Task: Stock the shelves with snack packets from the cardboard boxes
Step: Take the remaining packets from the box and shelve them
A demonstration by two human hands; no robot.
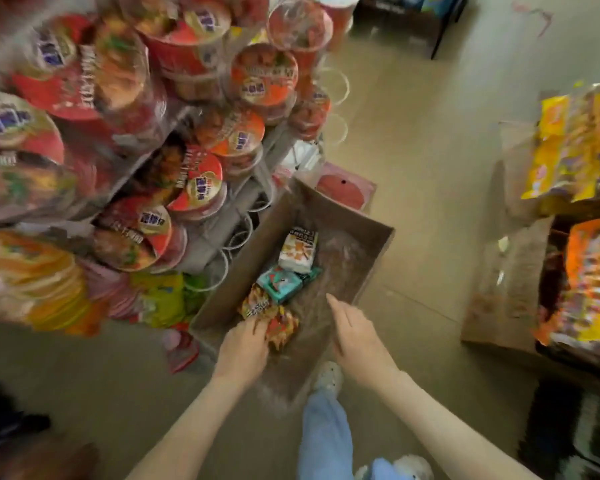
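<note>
Box: cardboard box open on the floor, just beside the foot of the wire rack; bare bottom showing over its right half.
Stock in box: white packet at the far end, teal packet touching it, orange-red packet nearest, all along the left wall.
Left hand: left hand inside the near end, fingers curled down over the orange-red packet, gripping its edge; fingertips hidden by the foil.
Right hand: right hand over the right half of the box, fingers straight and close together, pointing in, holding nothing.
Shelving: rack crowded with noodle bowls; free slot for packets not identifiable, blur too heavy.
Elsewhere: second box with yellow packets, well apart to the right.
Step (judged): pick from the box, lift not yet begun.
Risk 1: slick foil held by one edge only; likely slip back into the box on lifting.
Risk 2: neighbouring packets touching the gripped one; possible drag-along and spill over the wall.
Risk 3: bowls overhanging just above the left arm; a brush on the way up enough to dislodge one.
Risk 4: shoe close against the near corner; box easily nudged mid-reach.
</note>
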